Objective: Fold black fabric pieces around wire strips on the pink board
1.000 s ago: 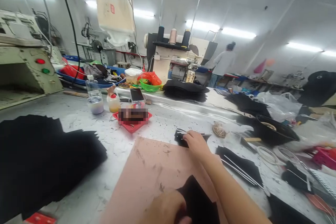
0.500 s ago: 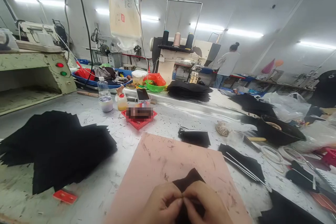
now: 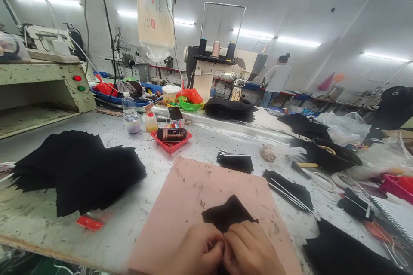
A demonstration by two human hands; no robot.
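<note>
A small black fabric piece [image 3: 228,214] lies over the pink board [image 3: 190,184], its far corner pointing away from me. My left hand [image 3: 201,247] and my right hand [image 3: 251,247] meet at its near part, thumbs and fingertips pinched together. Both hands are closed on the fabric, and their fingers hide the spot they grip. A dark bit of it shows below, between the hands. Beyond the board's far edge sits a small stack of black pieces with white strips [image 3: 235,162]; another black piece with white strips [image 3: 288,189] lies by its right edge.
To the left is a large pile of black fabric [image 3: 80,172] with a red block [image 3: 89,223] at its near edge. A red basket [image 3: 171,146], a bottle [image 3: 150,121] and a jar [image 3: 132,124] stand farther back. More black pieces [image 3: 345,249] lie right. A person [image 3: 277,78] stands in the background.
The view has shifted slightly. More of the black piece shows flat beyond my hands, which are still pinched together. The person in the background has an arm farther out.
</note>
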